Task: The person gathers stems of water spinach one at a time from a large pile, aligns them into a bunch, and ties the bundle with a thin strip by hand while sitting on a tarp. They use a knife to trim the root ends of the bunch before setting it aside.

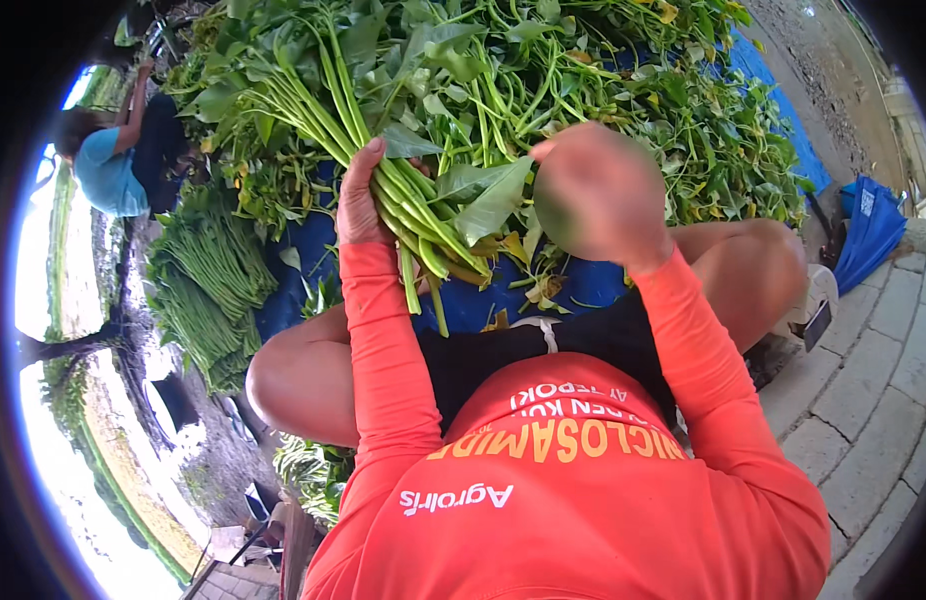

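Note:
My left hand [364, 196] is closed around a bunch of water spinach [313, 120], its long green stems slanting from the upper left down to the cut ends over my lap. A broad leaf [495, 203] sticks out from the bunch's right side. To the right, my right hand [608, 195] is raised near that leaf. A blur covers its fingers, so whether it holds anything cannot be made out. Beyond both hands lies a large heap of loose leafy stems [673, 130], some leaves yellowed.
The heap lies on a blue tarp [778, 105]. Bundled greens [208, 275] are stacked at the left, with more greens [311, 475] below my left knee. A person in a blue shirt [111, 175] sits at the far left. A folded blue item [873, 230] rests by the paving [863, 370].

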### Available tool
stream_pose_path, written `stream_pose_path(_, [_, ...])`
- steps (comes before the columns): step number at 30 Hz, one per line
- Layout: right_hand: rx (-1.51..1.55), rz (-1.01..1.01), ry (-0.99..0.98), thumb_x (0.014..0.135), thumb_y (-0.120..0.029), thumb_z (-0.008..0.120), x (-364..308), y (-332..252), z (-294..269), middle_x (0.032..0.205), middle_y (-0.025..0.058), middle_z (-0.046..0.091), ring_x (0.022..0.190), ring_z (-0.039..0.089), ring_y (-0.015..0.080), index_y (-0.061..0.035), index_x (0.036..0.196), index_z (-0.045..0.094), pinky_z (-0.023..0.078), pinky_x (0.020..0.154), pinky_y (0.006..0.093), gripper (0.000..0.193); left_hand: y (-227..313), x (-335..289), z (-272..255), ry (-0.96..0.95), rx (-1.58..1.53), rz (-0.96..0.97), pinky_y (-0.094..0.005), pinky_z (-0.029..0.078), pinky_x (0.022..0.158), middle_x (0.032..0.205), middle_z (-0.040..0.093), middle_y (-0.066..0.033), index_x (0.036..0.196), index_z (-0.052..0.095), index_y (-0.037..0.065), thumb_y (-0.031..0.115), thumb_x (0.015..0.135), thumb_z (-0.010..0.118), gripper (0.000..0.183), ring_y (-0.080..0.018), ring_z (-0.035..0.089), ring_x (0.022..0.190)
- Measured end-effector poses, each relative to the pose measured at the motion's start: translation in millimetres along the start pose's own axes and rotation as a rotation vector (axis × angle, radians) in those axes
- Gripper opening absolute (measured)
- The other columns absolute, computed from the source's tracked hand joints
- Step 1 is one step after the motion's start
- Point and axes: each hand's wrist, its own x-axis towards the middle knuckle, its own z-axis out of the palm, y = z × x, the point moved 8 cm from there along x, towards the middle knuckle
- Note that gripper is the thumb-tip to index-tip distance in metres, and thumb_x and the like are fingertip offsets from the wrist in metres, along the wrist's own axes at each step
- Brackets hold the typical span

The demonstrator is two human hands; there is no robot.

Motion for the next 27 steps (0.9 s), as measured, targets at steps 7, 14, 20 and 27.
stream_pose_path(7, [-0.321, -0.362, -0.158, 0.089, -0.003, 0.073, -29.2, -21.4, 58.7, 0.099, 0.0122, 0.07, 0.084, 0.068, 0.0328, -0.0064, 0.114, 0.073, 0.056, 0.069, 0.0416, 0.025, 17.7, -16.4, 37.4, -0.058, 0.112, 0.09, -0.0425, 0.067, 0.072, 0.086, 0.074, -0.0156, 0.11, 0.066, 0.0, 0.025, 0.094, 0.077, 0.032, -0.0272, 0.075, 0.074])
stream_pose_path(14, [-0.36, -0.255, -0.092, 0.085, -0.003, 0.072, -69.2, -35.4, 49.7, 0.087, 0.0131, 0.068, 0.086, 0.068, 0.0357, -0.0034, 0.096, 0.069, 0.055, 0.075, 0.0438, 0.012, 45.6, -28.6, 55.0, -0.052, 0.134, 0.203, -0.0434, 0.066, 0.072, 0.086, 0.075, -0.0161, 0.106, 0.068, 0.001, 0.028, 0.094, 0.076, 0.03, -0.0292, 0.074, 0.072])
stream_pose_path(20, [-1.211, 0.047, 0.317, 0.089, -0.011, 0.073, -62.9, -0.8, -77.3, 0.112, 0.0159, 0.073, 0.106, 0.069, 0.0345, -0.0053, 0.113, 0.075, 0.055, 0.09, 0.0446, 0.026, 132.4, -13.7, 23.1, 0.058, 0.131, 0.307, -0.0427, 0.064, 0.071, 0.083, 0.075, -0.0153, 0.097, 0.068, 0.004, 0.027, 0.092, 0.08, 0.027, -0.0299, 0.074, 0.072])
stream_pose_path(27, [-0.461, 0.334, -0.114, 0.09, -0.023, 0.069, 20.7, 124.1, 16.7, 0.1, 0.022, 0.076, 0.092, 0.072, 0.0412, -0.006, 0.102, 0.079, 0.058, 0.087, 0.0452, 0.023, 122.9, -12.0, -22.7, 0.146, 0.124, 0.36, -0.0384, 0.062, 0.068, 0.081, 0.071, -0.0114, 0.103, 0.067, 0.004, 0.025, 0.092, 0.082, 0.028, -0.0237, 0.071, 0.068])
